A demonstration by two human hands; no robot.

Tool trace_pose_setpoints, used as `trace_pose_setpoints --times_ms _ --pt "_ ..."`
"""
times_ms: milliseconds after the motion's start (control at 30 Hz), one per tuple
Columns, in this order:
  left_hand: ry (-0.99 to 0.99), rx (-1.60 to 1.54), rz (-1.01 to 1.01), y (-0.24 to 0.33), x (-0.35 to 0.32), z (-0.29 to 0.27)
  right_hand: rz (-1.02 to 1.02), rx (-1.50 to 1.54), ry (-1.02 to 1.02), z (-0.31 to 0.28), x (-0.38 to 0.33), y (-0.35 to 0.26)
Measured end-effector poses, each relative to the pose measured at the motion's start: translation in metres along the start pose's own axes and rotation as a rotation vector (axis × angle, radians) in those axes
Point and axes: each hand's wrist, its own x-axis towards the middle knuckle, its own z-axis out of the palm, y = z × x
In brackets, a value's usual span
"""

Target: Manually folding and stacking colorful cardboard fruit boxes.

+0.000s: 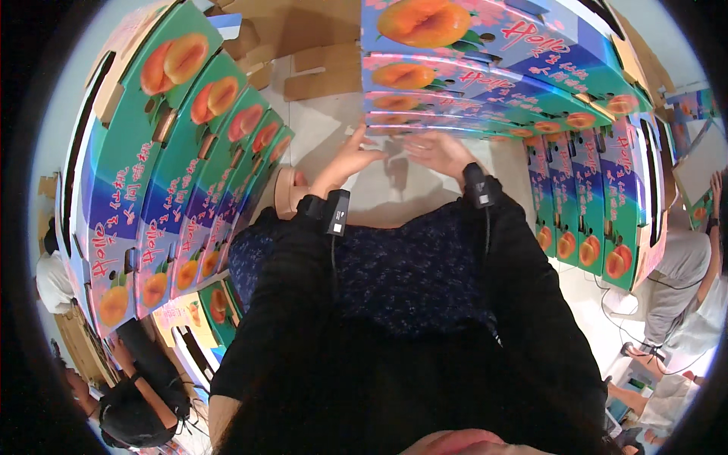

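My left hand (350, 161) and my right hand (441, 154) reach forward, both touching the lowest box of a stack of colourful fruit cartons (485, 72) printed with peaches. The fingers of both hands are spread against the bottom carton's edge (425, 130). Whether they grip it I cannot tell. Each wrist carries a small black device with a cable over a black sleeve.
A tall row of the same cartons (189, 152) leans on my left, another row (599, 197) stands on my right. Flat brown cardboard (318, 53) lies on the floor ahead. Other people crouch or sit at lower left (136, 402) and at far right (682, 280).
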Motion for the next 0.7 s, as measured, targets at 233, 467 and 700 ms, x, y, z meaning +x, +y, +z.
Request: trace_pose_setpoints --times_ms 233,467,700 --pt "0.136 -0.299 0.224 -0.023 0.011 0.007 -0.071 0.039 0.119 0.011 0.025 0.017" --pt "0.194 -0.306 0.391 -0.033 0.017 0.008 -0.158 0.225 0.092 -0.019 0.032 0.001" --pt "0.227 -0.231 0.268 -0.030 0.022 0.001 -0.269 0.300 0.054 -0.039 0.035 -0.012"
